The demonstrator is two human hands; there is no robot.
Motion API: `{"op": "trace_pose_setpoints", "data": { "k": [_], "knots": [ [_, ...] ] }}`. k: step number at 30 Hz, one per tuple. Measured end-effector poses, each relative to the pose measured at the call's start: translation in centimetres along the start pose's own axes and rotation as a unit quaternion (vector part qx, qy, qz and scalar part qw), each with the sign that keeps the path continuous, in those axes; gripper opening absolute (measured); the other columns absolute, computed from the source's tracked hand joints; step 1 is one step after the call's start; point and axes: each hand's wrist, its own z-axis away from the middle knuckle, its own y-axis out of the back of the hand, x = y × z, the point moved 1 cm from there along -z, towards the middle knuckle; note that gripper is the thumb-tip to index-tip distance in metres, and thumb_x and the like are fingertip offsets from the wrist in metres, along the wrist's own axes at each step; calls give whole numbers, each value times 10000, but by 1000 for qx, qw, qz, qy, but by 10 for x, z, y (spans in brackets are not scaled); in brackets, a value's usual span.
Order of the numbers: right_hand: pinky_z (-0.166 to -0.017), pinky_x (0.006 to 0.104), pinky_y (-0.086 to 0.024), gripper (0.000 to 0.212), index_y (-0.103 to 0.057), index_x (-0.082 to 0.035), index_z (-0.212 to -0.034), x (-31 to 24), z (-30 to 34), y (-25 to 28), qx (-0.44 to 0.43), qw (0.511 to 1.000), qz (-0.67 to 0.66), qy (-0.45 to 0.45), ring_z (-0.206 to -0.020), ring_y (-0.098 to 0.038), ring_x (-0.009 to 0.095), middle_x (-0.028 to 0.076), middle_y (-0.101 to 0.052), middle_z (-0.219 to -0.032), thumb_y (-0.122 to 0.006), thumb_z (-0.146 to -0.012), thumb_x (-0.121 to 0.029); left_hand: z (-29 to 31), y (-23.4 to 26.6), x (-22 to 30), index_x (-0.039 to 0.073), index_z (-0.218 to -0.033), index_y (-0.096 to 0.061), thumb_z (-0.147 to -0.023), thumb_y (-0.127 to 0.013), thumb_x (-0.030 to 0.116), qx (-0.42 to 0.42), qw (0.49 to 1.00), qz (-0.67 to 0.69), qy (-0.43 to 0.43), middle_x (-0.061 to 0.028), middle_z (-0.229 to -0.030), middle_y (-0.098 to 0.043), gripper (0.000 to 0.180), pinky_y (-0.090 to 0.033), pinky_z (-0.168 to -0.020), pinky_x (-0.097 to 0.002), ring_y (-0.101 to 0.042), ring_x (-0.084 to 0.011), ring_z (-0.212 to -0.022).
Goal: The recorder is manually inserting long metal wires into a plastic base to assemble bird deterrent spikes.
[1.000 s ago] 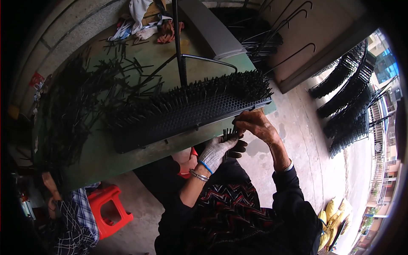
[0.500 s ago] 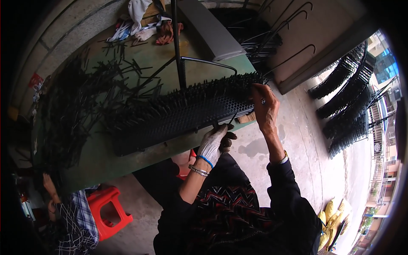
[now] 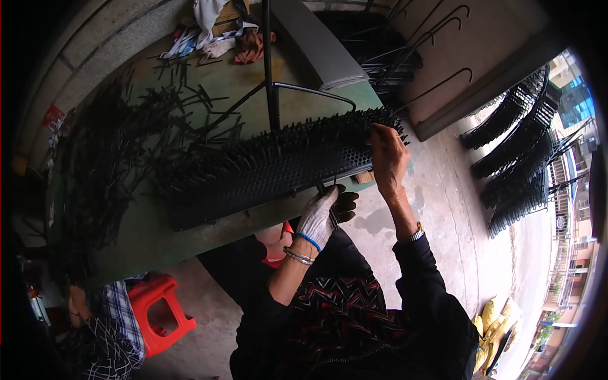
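A long black perforated panel (image 3: 250,197) lies slanted along the green table's near edge, with black strips (image 3: 297,134) standing up from its back rows. My right hand (image 3: 389,159), bare, is at the panel's right end among the strips. Its fingers are pinched together; whether a strip is between them is hidden. Below the front edge, my left hand (image 3: 316,214) wears a whitish glove with dark fingers. It is closed on a few thin black strips (image 3: 334,218), and one end points up toward the panel.
Loose black strips (image 3: 152,126) cover the table's left side. Behind the panel stands a black pole with splayed legs (image 3: 273,101). A grey board (image 3: 316,47) and cloths (image 3: 253,45) lie at the back. A red stool (image 3: 161,316) and another person's arm (image 3: 79,304) are lower left.
My right hand has moved slightly left and down over the panel's end. The strip by my left hand has turned more upright. The other person's hand at lower left has dropped.
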Motion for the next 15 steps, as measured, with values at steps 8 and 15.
{"op": "trace_pose_setpoints", "data": {
  "k": [8, 15],
  "knots": [
    [-638, 261, -512, 137, -635, -17, -1009, -6, 2, 2, -1, 1000, 12, 16, -726, -684, 157, 88, -662, -847, -607, -875, -19, -8, 6, -3, 24, -1072, -573, -980, -494, 233, -26, 999, 24, 8, -176, -963, -676, 241, -561, -717, -373, -664, -248, -795],
    [-636, 270, -513, 134, -634, -12, -1006, -5, 3, 2, -15, 1000, 20, 5, -721, -683, 165, 99, -653, -827, -601, -877, -16, -4, 3, -3, 24, -1049, -559, -947, -551, 195, 27, 997, 69, -12, -172, -929, -667, 199, -574, -671, -392, -665, -267, -768]
  ]
}}
